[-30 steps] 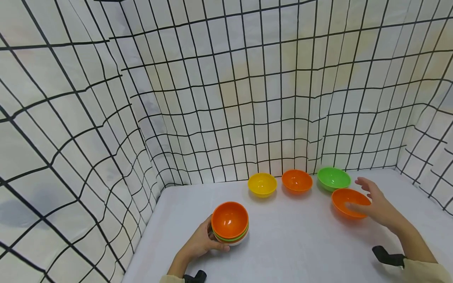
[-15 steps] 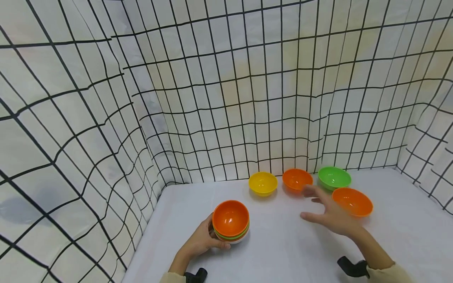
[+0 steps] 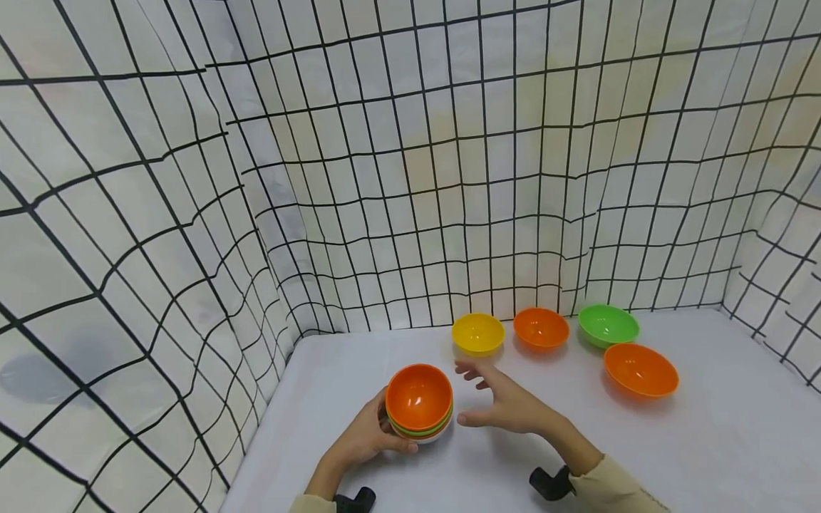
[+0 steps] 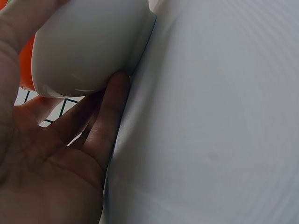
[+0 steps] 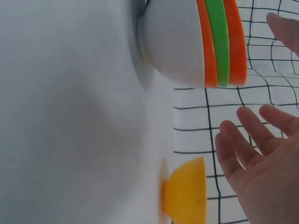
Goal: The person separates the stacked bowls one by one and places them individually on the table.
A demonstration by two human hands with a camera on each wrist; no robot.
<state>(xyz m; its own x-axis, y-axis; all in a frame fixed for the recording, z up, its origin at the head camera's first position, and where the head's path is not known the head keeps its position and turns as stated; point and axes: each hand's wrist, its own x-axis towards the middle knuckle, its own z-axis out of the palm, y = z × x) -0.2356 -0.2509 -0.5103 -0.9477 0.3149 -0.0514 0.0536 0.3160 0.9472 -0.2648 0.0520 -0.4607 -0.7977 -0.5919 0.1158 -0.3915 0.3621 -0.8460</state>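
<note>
A stack of nested bowls [image 3: 419,399] stands at the front middle of the table. An orange bowl is on top, with green and orange rims under it and a white bowl [image 5: 173,42] at the bottom. My left hand [image 3: 365,436] holds the stack from the left, thumb in front and fingers round the far side; its fingers touch the white wall in the left wrist view. Just right of the stack is my right hand [image 3: 509,405], fingers spread and holding nothing. A gap separates it from the bowls.
Along the back of the table [image 3: 532,456] stand a yellow bowl [image 3: 477,335], an orange bowl [image 3: 541,329] and a green bowl [image 3: 608,326]. Another orange bowl [image 3: 641,370] sits in front of the green one. Grid-patterned cloth walls [image 3: 417,171] rise behind and at both sides.
My right hand has moved left, from over the right-hand orange bowl to beside the stack. That orange bowl stays where it was. My left hand keeps its hold on the stack.
</note>
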